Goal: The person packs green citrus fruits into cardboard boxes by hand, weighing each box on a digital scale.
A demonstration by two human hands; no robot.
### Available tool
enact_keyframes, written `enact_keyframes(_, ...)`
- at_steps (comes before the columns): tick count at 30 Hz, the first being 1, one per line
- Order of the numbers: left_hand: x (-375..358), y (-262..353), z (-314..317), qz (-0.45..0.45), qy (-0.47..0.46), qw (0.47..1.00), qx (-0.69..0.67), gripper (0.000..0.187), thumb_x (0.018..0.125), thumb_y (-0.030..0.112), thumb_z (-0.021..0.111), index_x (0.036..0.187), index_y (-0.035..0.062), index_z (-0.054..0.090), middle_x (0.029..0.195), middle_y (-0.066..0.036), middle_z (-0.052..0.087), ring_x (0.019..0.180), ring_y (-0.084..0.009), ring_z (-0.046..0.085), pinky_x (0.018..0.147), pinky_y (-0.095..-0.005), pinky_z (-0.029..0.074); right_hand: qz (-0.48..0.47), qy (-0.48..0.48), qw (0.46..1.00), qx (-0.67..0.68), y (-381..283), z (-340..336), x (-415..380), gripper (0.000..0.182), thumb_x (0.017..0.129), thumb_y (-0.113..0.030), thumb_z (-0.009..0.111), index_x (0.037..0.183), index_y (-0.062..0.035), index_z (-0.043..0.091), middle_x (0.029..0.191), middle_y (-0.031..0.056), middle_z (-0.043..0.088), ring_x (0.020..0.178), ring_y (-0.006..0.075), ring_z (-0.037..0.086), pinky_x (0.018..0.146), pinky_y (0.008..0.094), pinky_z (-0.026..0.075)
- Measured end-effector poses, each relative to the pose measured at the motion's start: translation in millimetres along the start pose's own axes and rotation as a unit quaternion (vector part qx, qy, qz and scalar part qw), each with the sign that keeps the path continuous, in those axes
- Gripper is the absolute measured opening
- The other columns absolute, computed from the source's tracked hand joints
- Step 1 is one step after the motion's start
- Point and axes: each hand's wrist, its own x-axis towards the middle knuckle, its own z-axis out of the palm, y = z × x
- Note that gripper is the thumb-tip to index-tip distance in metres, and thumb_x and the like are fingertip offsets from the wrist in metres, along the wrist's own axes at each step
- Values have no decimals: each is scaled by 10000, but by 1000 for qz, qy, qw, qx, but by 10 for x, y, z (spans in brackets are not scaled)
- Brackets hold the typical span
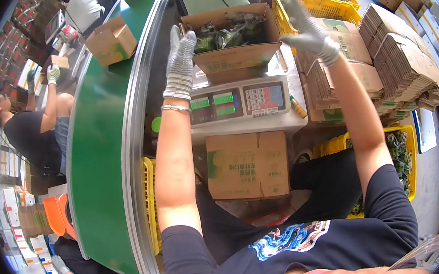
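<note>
My left hand [180, 61], in a white knit glove, has its fingers stretched out along the left side of an open cardboard box [237, 59]. Bagged dark green produce [230, 33] fills that box, and its near flap hangs outward. To the right of the box, my right hand [311, 33], gloved too, is open with the thumb spread towards the box's corner. The box rests on a digital scale [238, 102] with lit green displays. A closed cardboard box [248, 166] stands between my legs, below the scale.
A green conveyor belt [99, 165] runs along my left, carrying a carton [111, 41]. Flattened cartons [401, 59] are stacked at right. Yellow crates [331, 5] with produce stand beyond, another yellow crate [411, 170] beside my right leg. Several people work nearby, one person [31, 124] across the belt.
</note>
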Motion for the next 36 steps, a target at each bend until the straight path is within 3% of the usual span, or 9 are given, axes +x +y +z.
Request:
enact_keyframes(2,-141,289,0,-54,20,998,-13,827,870,368,615,1443,-31,172,1446,-189,318,1332,-227,322,1095,-294,225,-79,51,995,-32,-538,-187,26,873,751,-293,734,1454,-155,235,1433,141,367,1303,268,380,1053,323,334)
enact_keyframes(5,-428,609,88,-113,95,987,63,686,827,442,642,1354,66,416,1235,-97,503,1075,-218,509,833,-333,452,-129,41,968,-210,-1453,-184,-33,596,776,-243,748,1272,-54,477,1170,82,562,993,176,578,825,280,470)
enact_keyframes(9,-518,352,-218,-39,48,998,19,728,885,433,553,1431,47,267,1425,-201,328,1302,-380,355,1025,-449,342,-160,-3,971,-176,-1809,63,5,328,749,-82,671,1071,-51,616,865,58,622,831,196,616,749,299,495)
enact_keyframes(18,-651,93,-412,-23,15,999,-22,718,906,386,528,1454,48,212,1453,-217,285,1314,-360,336,1041,-484,322,47,-245,869,-428,-1306,630,766,358,707,-85,692,1058,-74,622,996,137,634,868,300,632,767,369,511)
enact_keyframes(22,-379,-163,-298,301,-17,894,332,393,824,118,604,1205,48,534,1171,-167,533,938,-300,536,835,-366,436,238,-309,854,-345,-776,1004,956,524,779,-324,681,1236,-92,569,1132,124,632,1049,269,589,924,376,435)
enact_keyframes(23,-351,-100,-217,375,-9,841,390,328,787,52,623,1114,44,604,1076,-160,579,823,-323,559,773,-377,459,199,-335,839,-380,-655,1013,1051,420,792,-414,621,1033,-76,683,1019,115,667,959,258,618,842,390,465)
enact_keyframes(26,-300,-193,-96,358,50,868,341,333,815,79,585,1148,71,599,1098,-113,568,918,-299,555,811,-374,445,189,-405,752,-484,-939,1061,1192,430,782,-423,610,1059,-102,675,1040,119,661,946,267,622,809,390,485)
enact_keyframes(29,-300,-95,-97,271,28,910,313,358,828,86,553,1183,57,578,1114,-140,557,969,-311,542,867,-388,428,99,-327,859,-381,-1250,1099,1157,451,769,-408,621,1143,-157,618,1056,109,651,952,295,617,808,389,488)
enact_keyframes(36,-264,-182,-87,186,-8,942,279,465,847,109,567,1301,48,488,1367,-201,432,1287,-331,390,1022,-358,359,71,-358,851,-378,-925,1131,1156,514,724,-273,703,1211,-189,559,1119,97,631,1024,294,602,868,379,479)
